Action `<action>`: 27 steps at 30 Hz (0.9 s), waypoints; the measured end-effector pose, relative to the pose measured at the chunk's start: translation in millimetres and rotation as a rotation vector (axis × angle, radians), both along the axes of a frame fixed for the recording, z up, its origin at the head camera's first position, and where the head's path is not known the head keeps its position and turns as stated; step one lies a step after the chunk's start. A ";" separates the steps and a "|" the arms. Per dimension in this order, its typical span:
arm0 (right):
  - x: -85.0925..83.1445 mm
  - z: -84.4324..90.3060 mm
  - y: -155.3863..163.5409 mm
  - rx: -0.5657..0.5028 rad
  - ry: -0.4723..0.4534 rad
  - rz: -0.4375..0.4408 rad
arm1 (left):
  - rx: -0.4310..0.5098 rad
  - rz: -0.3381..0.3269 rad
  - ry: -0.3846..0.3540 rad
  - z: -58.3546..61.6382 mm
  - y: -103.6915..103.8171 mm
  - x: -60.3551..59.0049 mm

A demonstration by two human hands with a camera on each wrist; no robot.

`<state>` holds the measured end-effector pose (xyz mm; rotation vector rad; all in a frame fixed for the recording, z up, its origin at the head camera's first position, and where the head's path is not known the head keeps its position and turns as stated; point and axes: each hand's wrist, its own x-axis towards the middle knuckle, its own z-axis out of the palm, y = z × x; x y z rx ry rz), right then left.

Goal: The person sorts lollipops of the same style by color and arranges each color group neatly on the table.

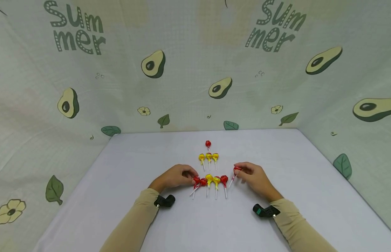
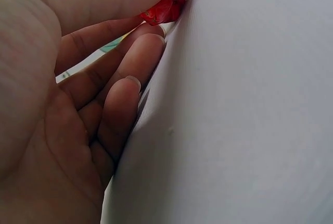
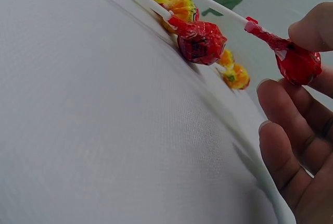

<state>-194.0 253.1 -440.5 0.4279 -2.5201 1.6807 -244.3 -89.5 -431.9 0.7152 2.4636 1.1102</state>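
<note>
At the left end of the front row, my left hand (image 1: 179, 175) pinches a red-wrapped lollipop (image 2: 165, 9) between thumb and forefinger, close over the table. Right beside it lies a second red lollipop (image 1: 203, 181), their sticks crossing in the head view. Two yellow lollipops (image 1: 209, 178) (image 1: 216, 180) come after it, then another red lollipop (image 3: 202, 42). My right hand (image 1: 253, 177) holds a red lollipop (image 3: 297, 63) by its head, thumb against fingers, just right of the row. Its white stick points down and left in the head view, and it is raised off the cloth.
Farther back, three yellow lollipops (image 1: 201, 157) lie side by side, with a single red lollipop (image 1: 208, 143) behind the middle one. A white cloth covers the table (image 1: 145, 150). Behind it hangs a printed curtain (image 1: 189, 45) with avocados.
</note>
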 end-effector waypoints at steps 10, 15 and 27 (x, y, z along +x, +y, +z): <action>-6.1 1.3 -4.8 0.060 0.016 0.017 | 0.012 -0.004 0.006 -1.0 -2.7 1.2; -13.1 6.7 -8.9 0.096 -0.014 0.003 | 0.024 -0.002 0.023 -1.1 -3.9 3.0; -37.1 19.1 -9.9 0.058 -0.153 -0.002 | 0.079 0.012 0.046 -2.7 -1.6 9.6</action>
